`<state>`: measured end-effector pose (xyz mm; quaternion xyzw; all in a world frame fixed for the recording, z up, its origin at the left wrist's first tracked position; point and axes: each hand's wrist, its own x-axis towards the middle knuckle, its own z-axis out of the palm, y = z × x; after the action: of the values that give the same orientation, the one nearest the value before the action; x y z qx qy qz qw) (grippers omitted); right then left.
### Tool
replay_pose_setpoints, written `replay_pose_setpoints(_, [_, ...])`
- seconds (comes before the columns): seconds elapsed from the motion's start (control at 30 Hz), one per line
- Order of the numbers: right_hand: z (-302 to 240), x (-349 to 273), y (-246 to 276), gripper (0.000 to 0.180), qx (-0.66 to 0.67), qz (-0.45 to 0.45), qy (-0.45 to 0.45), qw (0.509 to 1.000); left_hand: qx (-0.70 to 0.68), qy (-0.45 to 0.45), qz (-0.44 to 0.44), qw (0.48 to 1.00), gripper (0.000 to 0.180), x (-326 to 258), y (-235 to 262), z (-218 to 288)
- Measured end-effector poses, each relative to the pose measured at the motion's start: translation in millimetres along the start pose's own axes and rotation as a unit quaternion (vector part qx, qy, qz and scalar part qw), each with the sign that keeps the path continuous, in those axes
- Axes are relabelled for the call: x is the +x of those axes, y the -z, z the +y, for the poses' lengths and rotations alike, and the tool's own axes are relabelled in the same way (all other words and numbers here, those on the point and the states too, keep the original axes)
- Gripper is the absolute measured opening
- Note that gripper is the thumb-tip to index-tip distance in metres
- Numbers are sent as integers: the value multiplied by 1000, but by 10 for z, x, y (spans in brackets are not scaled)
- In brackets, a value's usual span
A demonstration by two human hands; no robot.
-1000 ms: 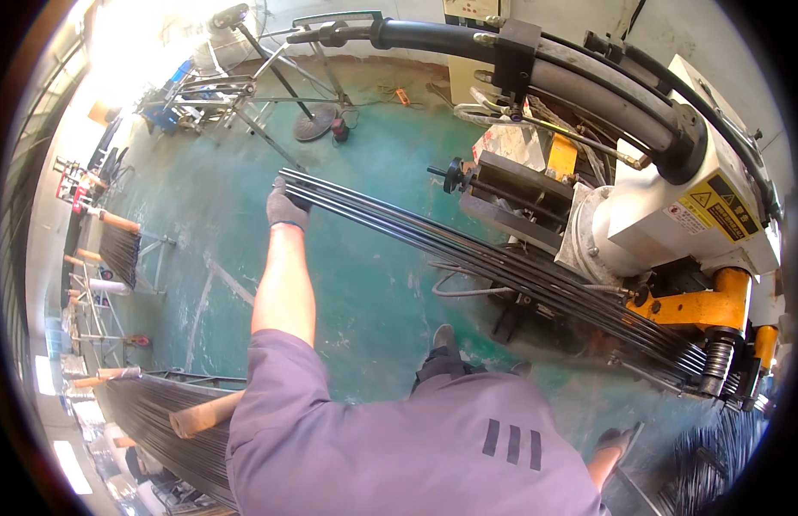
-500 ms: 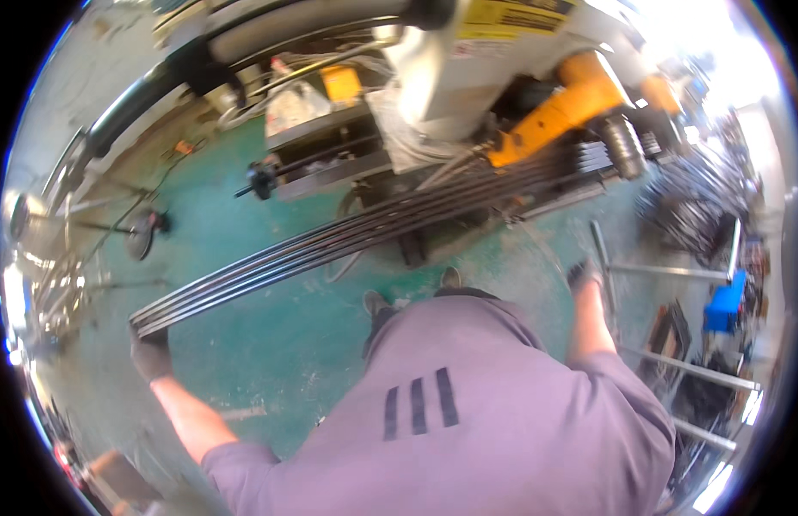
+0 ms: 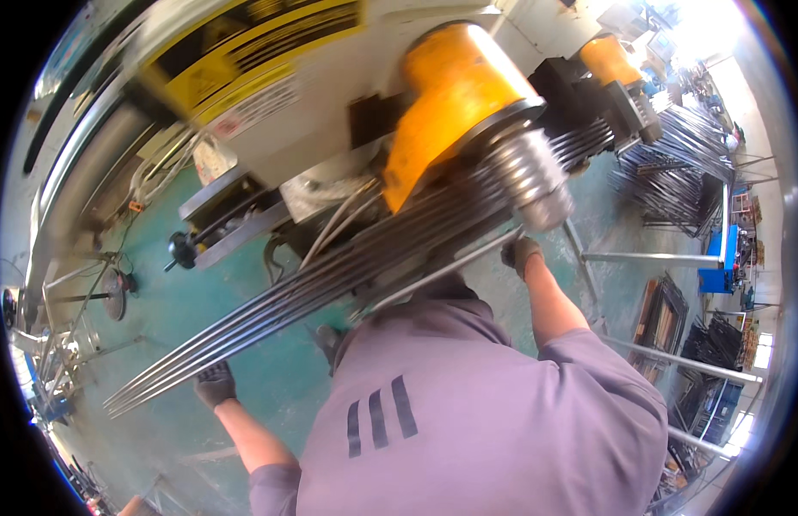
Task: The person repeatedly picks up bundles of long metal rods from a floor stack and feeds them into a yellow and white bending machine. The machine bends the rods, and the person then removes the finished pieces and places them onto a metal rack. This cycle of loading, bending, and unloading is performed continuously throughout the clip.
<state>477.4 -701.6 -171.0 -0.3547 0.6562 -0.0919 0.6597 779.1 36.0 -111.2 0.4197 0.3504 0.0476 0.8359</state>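
Observation:
Several long dark metal rods (image 3: 244,325) lie side by side, running from the lower left up to the right under an orange machine head (image 3: 457,95) with a ribbed metal cylinder (image 3: 529,179). My left hand (image 3: 215,383), in a grey glove, is just below the rods near their left ends. Its fingers point up toward them and look apart; whether they touch the rods I cannot tell. My right hand (image 3: 521,252), also gloved, is by the right end of a light metal bar (image 3: 446,273) on the machine's near side. Its fingers are curled, with nothing visible in them.
A pale machine housing (image 3: 278,120) with a yellow warning label stands ahead. Another orange head (image 3: 610,60) is farther right. A metal frame (image 3: 653,258), a blue box (image 3: 715,265) and a heap of thin metal bars (image 3: 674,168) are at the right. Green floor (image 3: 171,353) shows at left.
My view has come closer to the machine. My left hand has come off the rods' left ends and is now below them. My right hand is nearer the machine.

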Motion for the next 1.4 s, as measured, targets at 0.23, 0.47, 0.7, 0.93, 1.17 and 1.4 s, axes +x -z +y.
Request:
replay_pose_setpoints(0.23, [-653, 1042, 313, 32, -268, -72, 4, 961, 174, 64, -15, 982, 41, -1454, -1061, -2295])
replay_pose_setpoints(0.47, [-1008, 817, 278, 32, -517, -140, 145, 832, 489, -7, -94, 867, 36, -2252, -1704, -2863])
replay_pose_setpoints(0.7, [-789, 169, 607, 29, -231, -68, 7, 971, 670, -175, -225, 685, 31, -2238, -1969, -2656])
replay_pose_setpoints(0.93, [-1114, -711, 345, 40, -16, -163, 156, 974, 743, -508, -325, 290, 26, -2431, -2117, -2274])
replay_pose_setpoints(1.17, [-1914, -1424, -218, 46, 299, -290, 251, 874, 770, -529, -184, 305, 26, -2514, -2076, -1618])
replay_pose_setpoints(1.4, [-2468, -1609, -813, 19, 508, -356, 84, 779, 628, -486, -93, 600, 27, -3361, -2588, -832])
